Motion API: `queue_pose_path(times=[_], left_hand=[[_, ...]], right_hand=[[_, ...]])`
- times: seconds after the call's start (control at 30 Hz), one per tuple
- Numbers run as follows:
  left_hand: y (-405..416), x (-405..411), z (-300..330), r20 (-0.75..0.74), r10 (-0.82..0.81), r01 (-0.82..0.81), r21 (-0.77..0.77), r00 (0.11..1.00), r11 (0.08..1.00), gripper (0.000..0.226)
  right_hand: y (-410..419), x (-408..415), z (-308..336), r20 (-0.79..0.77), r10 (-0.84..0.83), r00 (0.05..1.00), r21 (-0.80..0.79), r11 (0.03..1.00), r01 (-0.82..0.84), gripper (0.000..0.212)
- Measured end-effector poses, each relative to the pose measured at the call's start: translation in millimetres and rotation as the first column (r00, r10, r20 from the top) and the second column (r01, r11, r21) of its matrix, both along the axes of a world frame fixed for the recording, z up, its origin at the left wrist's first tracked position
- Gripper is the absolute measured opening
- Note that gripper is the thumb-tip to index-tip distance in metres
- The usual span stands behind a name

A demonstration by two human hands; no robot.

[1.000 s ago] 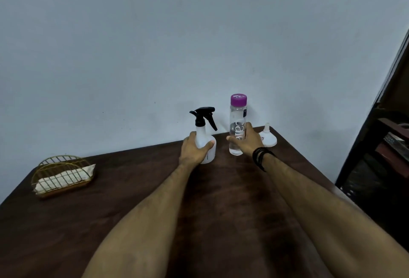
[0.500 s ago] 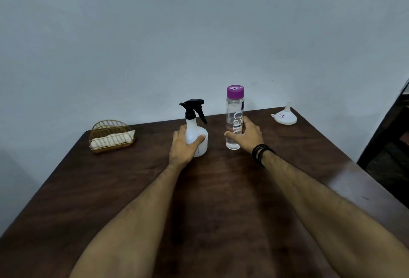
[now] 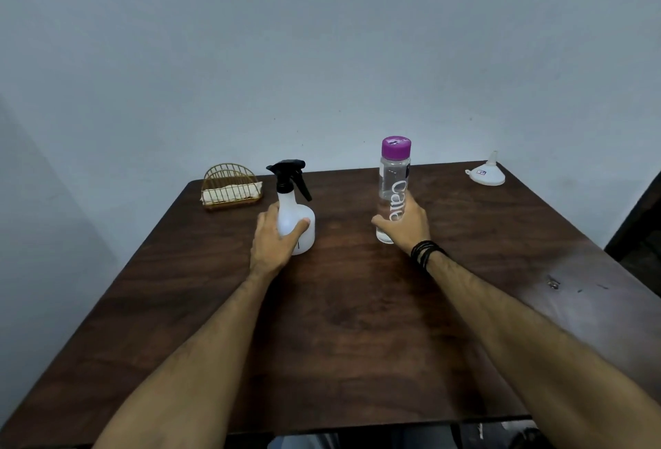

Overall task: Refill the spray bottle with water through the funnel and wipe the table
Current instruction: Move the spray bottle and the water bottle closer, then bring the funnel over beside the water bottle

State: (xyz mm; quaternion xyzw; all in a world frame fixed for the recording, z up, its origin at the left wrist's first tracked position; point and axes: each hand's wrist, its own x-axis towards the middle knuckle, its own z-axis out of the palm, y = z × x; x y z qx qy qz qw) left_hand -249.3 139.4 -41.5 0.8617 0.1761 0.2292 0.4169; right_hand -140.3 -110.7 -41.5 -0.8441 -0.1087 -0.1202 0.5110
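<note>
The white spray bottle [image 3: 296, 223] stands upright mid-table with its black trigger head on, and the left hand [image 3: 277, 243] wraps around its body. Just to the right, the right hand [image 3: 406, 225] grips the clear water bottle [image 3: 393, 191], upright, purple cap on. The white funnel [image 3: 486, 173] sits upside down at the far right corner of the dark wooden table [image 3: 357, 323]. Far left, a gold wire basket [image 3: 230, 187] holds a cloth [image 3: 232, 192].

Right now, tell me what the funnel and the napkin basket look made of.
Funnel: looks like white plastic, smooth and matte, lying mouth-down with its spout up. Napkin basket: thin gold-coloured wire, probably metal, with open arched bars showing pale napkins inside.
</note>
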Motion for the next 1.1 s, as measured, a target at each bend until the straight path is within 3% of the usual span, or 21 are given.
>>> queue_pose_path(times=[0.17, 0.23, 0.3, 0.33, 0.4, 0.47, 0.53, 0.63, 0.73, 0.9, 1.1], left_hand=[[-4.8, -3.6, -1.3, 0.058, 0.019, -0.019, -0.003, 0.998, 1.000, 0.079], [-14.6, -9.0, 0.5, 0.123, 0.146, -0.150, 0.030, 0.982, 0.988, 0.092], [-29.8, -17.6, 0.0, 0.254, 0.272, -0.322, 0.183, 0.928, 0.929, 0.088], [-38.2, -21.5, -1.4, 0.339, 0.254, -0.358, 0.294, 0.906, 0.886, 0.080], [-56.3, -24.4, -5.2, 0.437, 0.025, -0.280, 0.530, 0.899, 0.801, 0.063], [-74.7, -20.5, -6.0, 0.318, -0.257, -0.031, 0.682, 0.913, 0.731, 0.049], [-92.4, -10.2, -5.8, 0.051, -0.389, 0.246, 0.697, 0.920, 0.674, 0.042], [-108.3, 13.7, -13.4, -0.247, -0.283, 0.375, 0.584, 0.927, 0.720, 0.056], [-106.2, 41.6, -16.0, -0.467, -0.177, 0.425, 0.503, 0.866, 0.752, 0.062], [-106.1, 82.9, -10.5, -0.565, -0.106, 0.415, 0.454, 0.818, 0.788, 0.061], [-106.4, 92.8, -16.5, -0.557, -0.046, 0.374, 0.492, 0.829, 0.786, 0.065]], right_hand=[[-0.3, -8.6, -2.4, 0.010, -0.008, 1.000, 0.021, 1.000, 0.007, 0.061], [-4.1, -9.3, -1.9, 0.007, 0.042, 0.999, 0.039, 0.998, -0.042, 0.062], [-9.2, -10.3, -2.5, 0.007, 0.130, 0.992, 0.078, 0.989, -0.130, 0.066], [-11.3, -10.6, -3.7, 0.028, 0.145, 0.989, 0.115, 0.982, -0.148, 0.066], [-16.1, -10.5, -5.9, 0.090, 0.105, 0.990, 0.187, 0.975, -0.120, 0.060], [-23.5, -7.4, -5.2, 0.134, -0.002, 0.991, 0.166, 0.986, -0.021, 0.055], [-37.2, 1.1, -4.6, 0.139, -0.105, 0.985, 0.004, 0.994, 0.106, 0.051], [-73.1, 25.4, -9.9, 0.067, -0.184, 0.981, -0.405, 0.893, 0.195, 0.051], [-109.9, 50.2, -15.4, -0.018, -0.205, 0.979, -0.651, 0.745, 0.144, 0.075], [-136.9, 98.4, -20.8, -0.149, -0.219, 0.964, -0.704, 0.709, 0.052, 0.093], [-146.9, 159.1, -16.4, -0.131, -0.272, 0.953, -0.487, 0.855, 0.177, 0.119]])
